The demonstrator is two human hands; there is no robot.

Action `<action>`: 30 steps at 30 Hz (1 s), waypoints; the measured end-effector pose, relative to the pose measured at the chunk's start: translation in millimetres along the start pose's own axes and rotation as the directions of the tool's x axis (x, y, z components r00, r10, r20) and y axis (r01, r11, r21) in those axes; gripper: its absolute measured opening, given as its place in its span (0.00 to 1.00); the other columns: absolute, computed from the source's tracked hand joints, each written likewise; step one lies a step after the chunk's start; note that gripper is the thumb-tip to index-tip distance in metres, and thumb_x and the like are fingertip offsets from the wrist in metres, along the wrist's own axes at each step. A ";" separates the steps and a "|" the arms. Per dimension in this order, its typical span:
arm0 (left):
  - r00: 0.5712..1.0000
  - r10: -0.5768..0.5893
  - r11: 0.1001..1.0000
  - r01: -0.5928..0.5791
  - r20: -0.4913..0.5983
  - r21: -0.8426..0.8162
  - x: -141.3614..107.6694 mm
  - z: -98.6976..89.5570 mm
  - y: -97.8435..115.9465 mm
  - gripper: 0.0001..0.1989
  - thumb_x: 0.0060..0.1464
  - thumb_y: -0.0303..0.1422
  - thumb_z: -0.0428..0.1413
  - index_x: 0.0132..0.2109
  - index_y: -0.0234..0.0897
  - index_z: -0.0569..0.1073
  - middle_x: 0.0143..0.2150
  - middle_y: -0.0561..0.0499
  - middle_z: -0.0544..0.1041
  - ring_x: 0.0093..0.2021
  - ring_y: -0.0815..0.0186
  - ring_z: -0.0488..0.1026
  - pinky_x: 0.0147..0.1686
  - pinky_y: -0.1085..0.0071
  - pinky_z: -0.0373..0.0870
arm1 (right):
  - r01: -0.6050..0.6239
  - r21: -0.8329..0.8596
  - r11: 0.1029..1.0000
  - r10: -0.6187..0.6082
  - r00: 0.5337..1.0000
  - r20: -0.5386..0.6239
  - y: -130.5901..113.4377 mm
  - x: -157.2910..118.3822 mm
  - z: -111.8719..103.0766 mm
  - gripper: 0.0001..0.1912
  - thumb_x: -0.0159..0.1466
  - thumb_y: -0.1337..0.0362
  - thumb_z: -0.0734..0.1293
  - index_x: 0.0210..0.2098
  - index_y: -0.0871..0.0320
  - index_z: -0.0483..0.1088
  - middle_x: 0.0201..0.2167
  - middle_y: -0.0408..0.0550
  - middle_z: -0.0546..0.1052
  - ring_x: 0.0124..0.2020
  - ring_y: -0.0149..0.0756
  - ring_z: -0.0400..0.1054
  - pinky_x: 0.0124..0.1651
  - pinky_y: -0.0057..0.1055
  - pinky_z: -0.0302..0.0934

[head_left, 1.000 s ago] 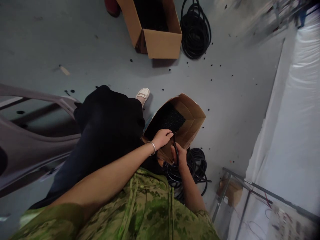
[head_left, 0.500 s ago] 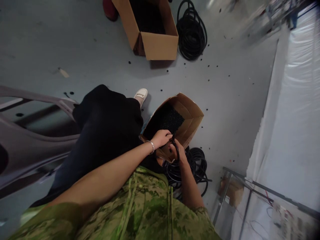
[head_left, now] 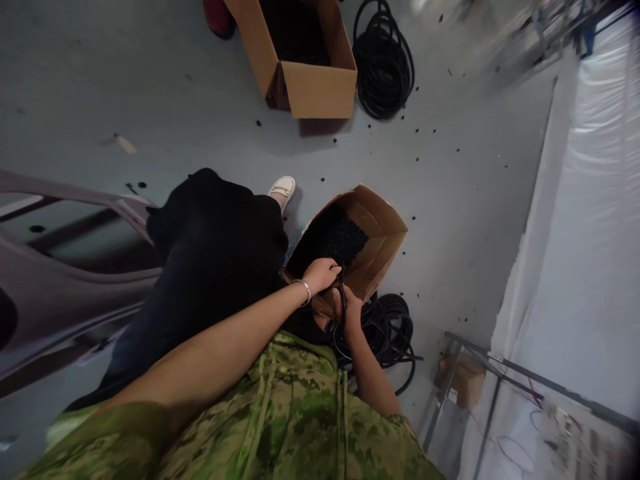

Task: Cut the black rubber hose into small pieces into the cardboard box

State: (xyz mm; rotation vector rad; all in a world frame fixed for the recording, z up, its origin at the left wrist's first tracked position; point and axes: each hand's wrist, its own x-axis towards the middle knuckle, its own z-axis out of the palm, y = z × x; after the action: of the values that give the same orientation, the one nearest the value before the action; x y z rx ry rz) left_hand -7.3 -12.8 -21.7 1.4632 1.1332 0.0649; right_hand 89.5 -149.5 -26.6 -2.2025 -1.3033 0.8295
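Note:
An open cardboard box [head_left: 380, 223] sits on the floor in front of me, with many small black pieces [head_left: 345, 237] inside. Over its near edge, my left hand [head_left: 321, 274], wearing a silver bracelet, has its fingers pinched on a thin black strip. My right hand [head_left: 350, 307] is closed around the black handles of a tool [head_left: 343, 293] that looks like scissors, its upper end close to the left fingertips. Coils of black hose [head_left: 393, 323] lie on the floor beside my right wrist.
Another cardboard box [head_left: 323, 90] of black material stands farther off, beside a black hose coil [head_left: 383, 63]. A grey curved panel [head_left: 75, 287] is at left. A metal frame [head_left: 450, 387] stands lower right. Small black bits dot the floor.
My right hand has shifted slightly left and down with the tool, which now points more upright. My left hand has hardly moved.

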 end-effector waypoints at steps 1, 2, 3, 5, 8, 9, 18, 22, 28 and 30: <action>1.000 -0.014 1.000 0.014 -0.012 -0.004 0.4 0.4 -0.8 0.12 0.56 0.33 0.52 0.33 0.35 0.78 0.28 0.48 0.77 0.28 0.67 0.70 0.29 0.73 0.60 | -0.014 0.003 1.000 0.014 1.000 -0.001 -0.3 -0.1 2.2 0.18 0.65 0.53 0.60 0.43 0.57 0.74 0.31 0.49 0.79 0.31 0.39 0.72 0.39 0.32 0.66; 0.999 -0.029 0.999 0.029 -0.026 -0.013 0.7 0.5 -1.5 0.12 0.56 0.34 0.51 0.33 0.35 0.78 0.27 0.48 0.77 0.28 0.67 0.70 0.29 0.72 0.60 | -0.032 0.005 0.999 0.032 0.999 -0.007 0.1 0.2 4.1 0.18 0.65 0.52 0.60 0.43 0.57 0.74 0.31 0.49 0.79 0.32 0.39 0.73 0.39 0.32 0.66; 0.998 -0.041 0.999 0.040 -0.038 -0.026 0.9 0.4 -2.1 0.12 0.56 0.34 0.51 0.32 0.35 0.77 0.27 0.48 0.77 0.27 0.66 0.70 0.28 0.72 0.60 | -0.053 0.007 0.999 0.053 0.998 -0.017 1.1 1.0 5.4 0.18 0.64 0.52 0.60 0.42 0.57 0.74 0.31 0.49 0.79 0.33 0.39 0.72 0.39 0.32 0.66; 0.997 -0.052 0.997 0.049 -0.057 -0.058 0.9 0.0 -3.2 0.12 0.56 0.34 0.51 0.31 0.35 0.77 0.25 0.48 0.76 0.27 0.66 0.69 0.28 0.72 0.59 | -0.096 0.013 0.995 0.097 0.995 -0.040 5.0 3.0 6.7 0.18 0.64 0.51 0.60 0.39 0.57 0.74 0.30 0.49 0.78 0.32 0.39 0.72 0.38 0.31 0.65; 0.996 -0.047 0.993 0.038 -0.079 -0.108 -0.2 -0.8 -4.0 0.11 0.55 0.34 0.51 0.28 0.36 0.74 0.24 0.49 0.74 0.26 0.67 0.68 0.27 0.72 0.58 | -0.174 0.056 0.983 0.175 0.984 -0.012 11.7 5.6 5.9 0.19 0.62 0.48 0.61 0.33 0.58 0.73 0.24 0.47 0.76 0.27 0.37 0.70 0.32 0.29 0.64; 0.995 -0.049 0.991 0.038 -0.084 -0.127 -0.9 -1.1 -3.9 0.12 0.55 0.34 0.51 0.27 0.36 0.74 0.23 0.50 0.73 0.25 0.67 0.67 0.26 0.72 0.58 | -0.210 0.094 0.973 0.209 0.978 0.016 12.7 5.9 5.4 0.20 0.62 0.47 0.61 0.31 0.58 0.72 0.21 0.45 0.74 0.24 0.35 0.69 0.28 0.28 0.63; 0.999 -0.030 0.728 0.010 -0.017 -0.686 -13.3 -12.4 11.7 0.07 0.55 0.30 0.51 0.36 0.32 0.72 0.23 0.56 0.67 0.17 0.76 0.58 0.19 0.75 0.52 | -0.333 0.692 0.640 0.310 0.937 0.164 -11.0 -2.4 0.6 0.27 0.60 0.45 0.63 0.49 0.61 0.68 0.22 0.41 0.72 0.16 0.29 0.64 0.18 0.24 0.58; 0.994 0.111 0.498 -0.065 -0.011 -0.865 -24.7 -23.3 22.1 0.13 0.51 0.30 0.58 0.45 0.32 0.72 0.27 0.55 0.70 0.20 0.77 0.62 0.21 0.77 0.57 | -0.214 0.719 0.661 0.148 0.977 0.154 -12.4 -9.2 -2.7 0.30 0.59 0.48 0.66 0.55 0.60 0.66 0.34 0.49 0.77 0.29 0.35 0.73 0.33 0.30 0.68; 0.968 0.249 0.253 -0.090 -0.025 -0.963 -35.9 -42.6 46.5 0.20 0.49 0.31 0.62 0.50 0.36 0.71 0.32 0.54 0.72 0.26 0.76 0.67 0.29 0.75 0.64 | -0.032 0.514 0.857 -0.056 0.986 0.156 -15.2 -29.6 3.9 0.22 0.60 0.52 0.68 0.50 0.58 0.71 0.32 0.44 0.75 0.28 0.32 0.68 0.33 0.28 0.64; 0.960 0.272 0.236 -0.131 -0.064 -0.963 -38.5 -49.8 54.7 0.20 0.49 0.30 0.63 0.51 0.37 0.71 0.33 0.54 0.73 0.27 0.76 0.67 0.30 0.75 0.65 | -0.038 0.490 0.871 -0.017 0.994 0.109 -15.9 -34.8 8.8 0.22 0.60 0.53 0.67 0.50 0.58 0.70 0.30 0.43 0.74 0.26 0.31 0.65 0.31 0.27 0.62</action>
State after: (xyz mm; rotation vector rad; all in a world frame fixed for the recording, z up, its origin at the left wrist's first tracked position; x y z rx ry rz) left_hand -26.4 9.6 56.3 0.4095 0.5217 0.7467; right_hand 60.6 -172.5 -13.4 -1.7775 -0.9846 1.1559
